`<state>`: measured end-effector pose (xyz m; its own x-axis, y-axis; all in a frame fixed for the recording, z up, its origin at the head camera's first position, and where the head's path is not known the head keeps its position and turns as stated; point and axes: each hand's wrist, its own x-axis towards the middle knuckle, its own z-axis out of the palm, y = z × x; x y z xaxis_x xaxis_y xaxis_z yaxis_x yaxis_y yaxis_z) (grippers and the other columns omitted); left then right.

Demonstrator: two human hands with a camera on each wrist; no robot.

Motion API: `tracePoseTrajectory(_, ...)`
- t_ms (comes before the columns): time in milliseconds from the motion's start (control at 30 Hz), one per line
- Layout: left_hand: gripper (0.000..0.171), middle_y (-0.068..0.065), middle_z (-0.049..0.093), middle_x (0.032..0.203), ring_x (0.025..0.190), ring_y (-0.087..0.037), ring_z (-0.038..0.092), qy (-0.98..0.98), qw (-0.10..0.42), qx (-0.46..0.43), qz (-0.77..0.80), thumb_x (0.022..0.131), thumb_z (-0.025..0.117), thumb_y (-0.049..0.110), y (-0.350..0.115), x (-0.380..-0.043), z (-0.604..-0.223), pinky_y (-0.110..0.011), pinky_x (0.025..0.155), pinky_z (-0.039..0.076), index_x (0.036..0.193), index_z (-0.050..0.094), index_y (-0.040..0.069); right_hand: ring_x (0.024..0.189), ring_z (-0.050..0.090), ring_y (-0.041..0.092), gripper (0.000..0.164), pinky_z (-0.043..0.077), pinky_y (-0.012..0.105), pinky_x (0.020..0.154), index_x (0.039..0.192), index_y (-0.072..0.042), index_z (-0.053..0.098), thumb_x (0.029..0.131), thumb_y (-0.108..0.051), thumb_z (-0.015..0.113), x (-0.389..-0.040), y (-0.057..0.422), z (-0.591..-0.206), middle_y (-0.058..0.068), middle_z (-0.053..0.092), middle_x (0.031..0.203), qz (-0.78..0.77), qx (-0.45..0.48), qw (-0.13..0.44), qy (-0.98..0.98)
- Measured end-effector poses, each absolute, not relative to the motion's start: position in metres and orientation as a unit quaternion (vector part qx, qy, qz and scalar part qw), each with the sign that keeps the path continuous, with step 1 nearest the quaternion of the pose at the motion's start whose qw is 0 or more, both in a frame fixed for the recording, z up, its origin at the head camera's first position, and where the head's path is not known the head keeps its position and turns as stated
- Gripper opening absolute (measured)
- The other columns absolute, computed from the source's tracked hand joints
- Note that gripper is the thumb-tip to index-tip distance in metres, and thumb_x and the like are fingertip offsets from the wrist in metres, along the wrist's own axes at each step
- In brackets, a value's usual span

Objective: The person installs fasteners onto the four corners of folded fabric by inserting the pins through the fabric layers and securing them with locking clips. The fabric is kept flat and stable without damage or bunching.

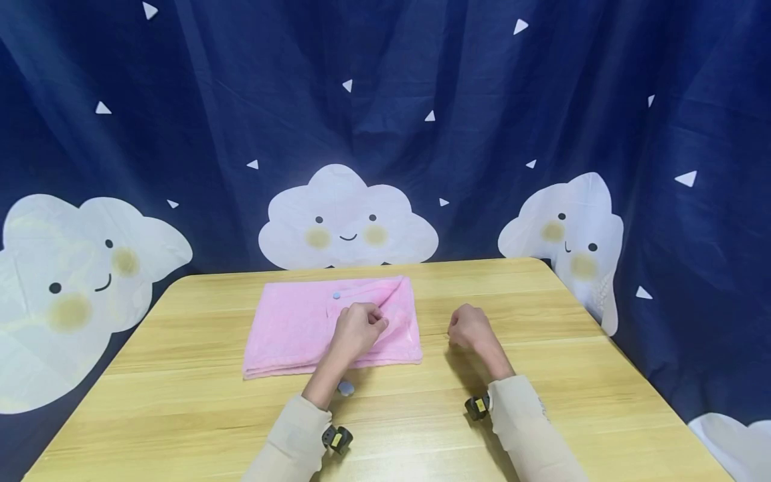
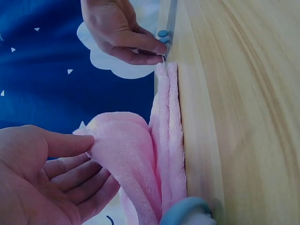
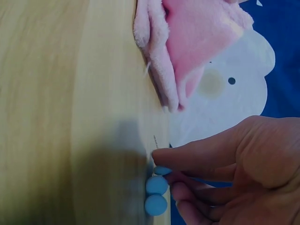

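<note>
My left hand (image 1: 358, 329) pinches a corner of the folded pink fleece blanket (image 1: 289, 321) between thumb and fingers, lifting its top layer off the layers below. To the right of the blanket, my right hand (image 1: 472, 331) holds, low over the table, a pin with a small blue head (image 3: 162, 170); its thin pointed shaft (image 3: 156, 142) sticks out past the thumb toward the blanket. Two more round blue heads (image 3: 156, 195) sit right beside those fingertips. A bluish round button-like piece (image 1: 336, 295) lies on the blanket, and a similar one (image 1: 346, 388) is on the table by my left wrist.
The light wood table (image 1: 181, 415) has rounded far corners. Behind it hangs a dark blue curtain (image 1: 385, 40) with smiling clouds and white triangles. Each wrist carries a small black camera, one on the left (image 1: 337, 439) and one on the right (image 1: 478, 407).
</note>
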<state>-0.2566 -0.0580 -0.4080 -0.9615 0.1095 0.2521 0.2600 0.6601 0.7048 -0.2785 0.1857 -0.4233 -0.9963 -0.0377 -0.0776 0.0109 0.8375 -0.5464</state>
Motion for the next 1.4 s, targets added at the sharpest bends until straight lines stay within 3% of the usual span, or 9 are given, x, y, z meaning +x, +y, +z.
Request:
tracePoseTrajectory(133,0.005,-0.005,0.073,0.077,0.069,-0.015,0.065,-0.905,0.095,-0.101,-0.401,0.088,0.075,0.011,-0.058,-0.256,-0.409,-0.033,0.068,0.054,0.086,0.076,0.006,0.061,0.055,0.018,0.018,0.043,0.025,0.052,0.071,-0.003,0.072,0.078,0.005,0.058,-0.277,0.183,-0.420,0.005,0.069,0.069,-0.291,-0.008,0.020,0.957)
tracePoseTrajectory(233,0.005,-0.005,0.073,0.077,0.069,-0.015,0.064,-0.904,0.097,-0.101,-0.404,0.088,0.075,0.011,-0.058,-0.257,-0.409,-0.033,0.068,0.054,0.085,0.076,0.007,0.064,0.053,0.017,0.014,0.041,0.025,0.056,0.069,-0.005,0.071,0.079,0.001,0.063,-0.276,0.181,-0.417,0.002,0.066,0.067,-0.301,-0.016,0.005,0.954)
tracePoseTrajectory(500,0.013,-0.008,0.076,0.081,0.070,-0.016,0.068,-0.901,0.094,-0.098,-0.413,0.087,0.075,0.010,-0.058,-0.256,-0.409,-0.034,0.069,0.056,0.098,0.078,0.006,0.064,0.054,0.019,0.005,0.043,0.029,0.056,0.089,-0.004,0.070,0.088,-0.006,0.066,-0.274,0.180,-0.411,0.008,0.065,0.075,-0.412,-0.044,0.049,0.909)
tracePoseTrajectory(633,0.014,-0.008,0.077,0.082,0.069,-0.015,0.068,-0.889,0.088,-0.103,-0.438,0.086,0.074,0.008,-0.060,-0.258,-0.412,-0.032,0.067,0.056,0.100,0.079,0.005,0.077,0.062,0.024,0.009,0.053,0.035,0.068,0.093,-0.002,0.069,0.091,-0.008,0.064,-0.275,0.178,-0.409,0.010,0.066,0.084,-0.470,-0.060,0.077,0.877)
tracePoseTrajectory(767,0.008,-0.007,0.077,0.084,0.073,-0.015,0.069,-0.873,0.080,-0.102,-0.471,0.087,0.073,0.007,-0.063,-0.260,-0.414,-0.032,0.070,0.057,0.093,0.078,0.006,0.083,0.066,0.030,0.013,0.059,0.045,0.082,0.102,0.005,0.064,0.094,-0.005,0.060,-0.275,0.174,-0.408,0.017,0.065,0.090,-0.551,-0.071,0.142,0.820)
tracePoseTrajectory(900,0.008,-0.007,0.078,0.087,0.078,-0.017,0.072,-0.863,0.069,-0.093,-0.492,0.086,0.073,0.006,-0.064,-0.261,-0.415,-0.034,0.075,0.059,0.092,0.078,0.006,0.078,0.065,0.027,0.018,0.059,0.042,0.079,0.106,0.011,0.060,0.096,-0.004,0.060,-0.275,0.168,-0.408,0.019,0.065,0.087,-0.579,-0.088,0.177,0.791)
tracePoseTrajectory(1133,0.010,-0.008,0.078,0.090,0.087,-0.023,0.074,-0.864,0.057,-0.073,-0.495,0.085,0.074,0.008,-0.064,-0.261,-0.414,-0.039,0.082,0.059,0.094,0.078,0.008,0.072,0.067,0.018,0.022,0.061,0.035,0.074,0.107,0.013,0.064,0.094,-0.005,0.064,-0.273,0.148,-0.411,0.011,0.068,0.080,-0.592,-0.100,0.181,0.779)
tracePoseTrajectory(1400,0.010,-0.011,0.078,0.093,0.090,-0.025,0.075,-0.862,0.048,-0.082,-0.497,0.083,0.074,0.006,-0.063,-0.259,-0.410,-0.043,0.086,0.058,0.093,0.077,0.007,0.068,0.065,0.016,0.024,0.059,0.031,0.067,0.107,0.015,0.064,0.092,-0.004,0.064,-0.267,0.130,-0.414,0.014,0.068,0.081,-0.592,-0.100,0.161,0.783)
